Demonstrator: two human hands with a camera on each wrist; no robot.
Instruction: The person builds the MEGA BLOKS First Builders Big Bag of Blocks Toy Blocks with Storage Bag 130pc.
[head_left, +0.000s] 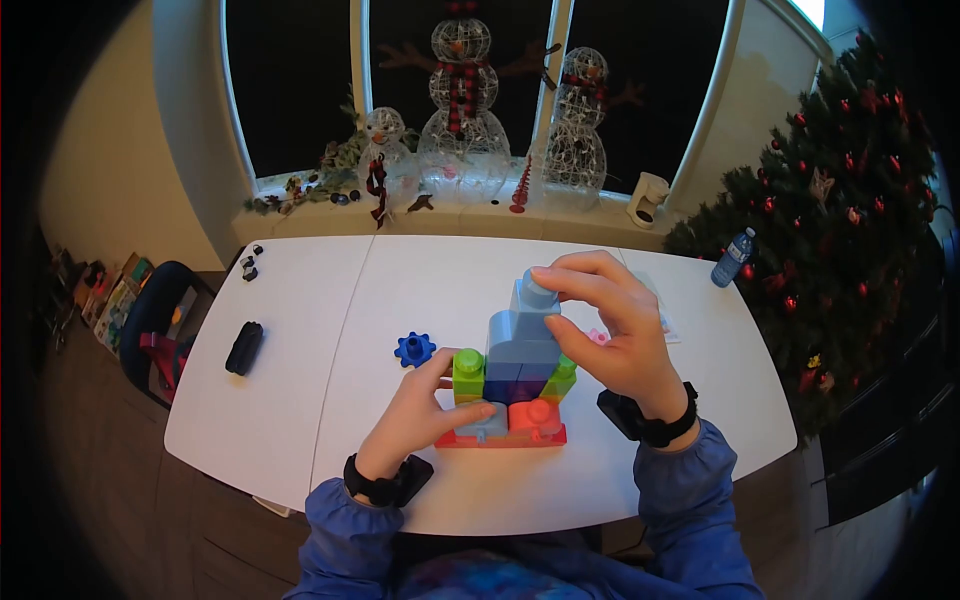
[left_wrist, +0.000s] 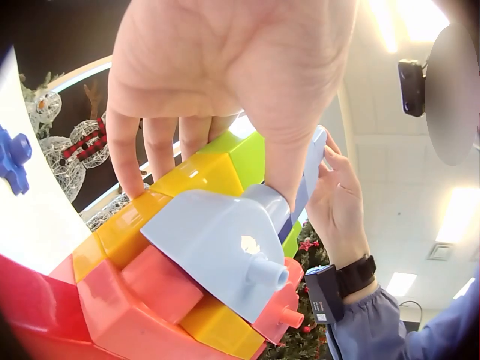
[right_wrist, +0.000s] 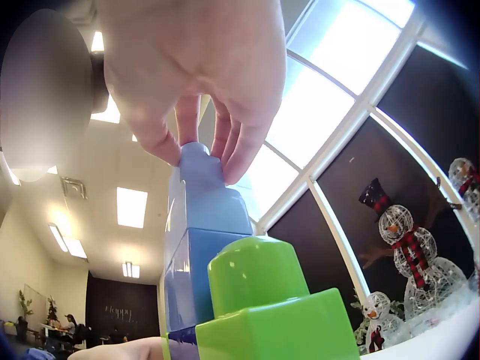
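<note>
A tower of large toy building blocks stands on a red base point(head_left: 500, 441) near the table's front. My left hand point(head_left: 405, 425) grips its lower left side, thumb on a light-blue block point(left_wrist: 214, 236) with a peg and fingers behind the yellow blocks point(left_wrist: 196, 176). At the top, my right hand point(head_left: 625, 335) pinches the uppermost light-blue block point(right_wrist: 206, 187) around its stud. That block sits on stacked blue ones. Green blocks point(head_left: 468, 375) flank the tower on both sides, and a coral block point(head_left: 536, 415) lies low at the front right. The right hand hides part of the tower's right side.
A dark-blue gear piece point(head_left: 414, 349) lies behind the left hand. On the table's left are a black case point(head_left: 244, 348) and small dark items point(head_left: 249, 268). A water bottle point(head_left: 734, 257) stands at the far right edge. Small pink pieces point(head_left: 598, 337) show behind the right hand.
</note>
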